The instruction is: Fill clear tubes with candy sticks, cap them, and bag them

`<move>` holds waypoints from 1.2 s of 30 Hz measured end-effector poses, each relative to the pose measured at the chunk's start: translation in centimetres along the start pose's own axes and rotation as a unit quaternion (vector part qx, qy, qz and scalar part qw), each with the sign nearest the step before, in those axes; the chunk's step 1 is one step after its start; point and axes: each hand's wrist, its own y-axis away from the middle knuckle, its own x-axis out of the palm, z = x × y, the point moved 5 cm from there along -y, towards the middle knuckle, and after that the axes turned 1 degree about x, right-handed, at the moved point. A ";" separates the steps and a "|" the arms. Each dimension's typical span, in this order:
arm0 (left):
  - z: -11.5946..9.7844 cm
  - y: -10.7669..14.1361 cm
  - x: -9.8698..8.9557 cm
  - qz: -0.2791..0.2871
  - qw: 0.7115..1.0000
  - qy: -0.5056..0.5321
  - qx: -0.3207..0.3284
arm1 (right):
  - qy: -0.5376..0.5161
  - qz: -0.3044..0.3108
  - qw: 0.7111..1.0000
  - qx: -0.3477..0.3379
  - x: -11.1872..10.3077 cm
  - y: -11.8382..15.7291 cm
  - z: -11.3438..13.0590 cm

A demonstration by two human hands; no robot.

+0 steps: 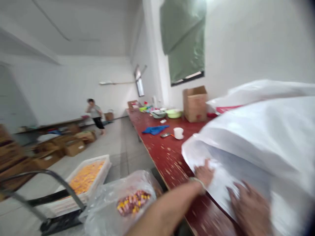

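A large white sack [258,127] lies on the red table [169,157], its mouth facing the near left side. My left hand [204,173] rests on the lower lip of the sack's opening, fingers apart, with a band at the wrist. Further right and nearer, my right hand [251,206] is spread on the white material inside the mouth, slightly blurred. Neither hand is closed round anything. The sack's inside is shaded, and its contents are hidden.
Left of the table are a clear plastic bag [105,203] of wrapped pieces, a white crate [107,164] of orange pieces and a trolley handle [56,177]. A cardboard box [195,105], white roll [178,133] and blue cloth [155,130] sit on the table. A person [95,113] stands far off.
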 end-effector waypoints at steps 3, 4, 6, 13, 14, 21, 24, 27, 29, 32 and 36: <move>1.1 -1.3 -0.2 0.034 0.998 0.051 -0.002 | -0.080 0.074 0.989 0.097 -1.5 -0.1 0.5; 1.9 -2.2 0.2 0.042 0.997 0.068 -0.006 | -0.090 0.079 0.980 0.159 -1.7 -0.2 0.2; 3.7 -3.9 1.2 0.057 0.994 0.092 -0.017 | -0.052 0.073 0.973 0.213 -1.8 -0.4 -0.2; 6.4 -5.4 1.7 0.091 0.993 0.074 -0.019 | -0.046 0.122 0.961 0.245 -2.2 -0.1 0.0; 6.5 -5.5 1.8 0.091 0.994 0.062 -0.019 | -0.047 0.127 0.962 0.237 -2.1 0.0 0.2; 6.9 -6.6 3.6 0.105 0.994 -0.026 -0.007 | -0.042 0.146 0.963 0.222 -2.1 0.2 1.0; 7.1 -6.7 4.0 0.106 0.993 -0.050 0.014 | -0.066 0.139 0.959 0.240 -2.0 0.1 1.3; 7.1 -6.9 3.7 0.101 0.992 -0.060 0.053 | -0.096 0.134 0.959 0.231 -1.9 0.1 1.6; 7.0 -6.9 3.4 0.116 0.987 -0.064 0.092 | -0.102 0.132 0.963 0.212 -1.8 0.2 1.7; 6.7 -6.6 3.3 0.160 0.971 -0.076 0.162 | -0.089 0.126 0.970 0.189 -1.6 0.3 1.8; 6.0 -6.2 3.8 0.209 0.942 -0.103 0.240 | -0.071 0.133 0.972 0.179 -1.4 0.6 1.9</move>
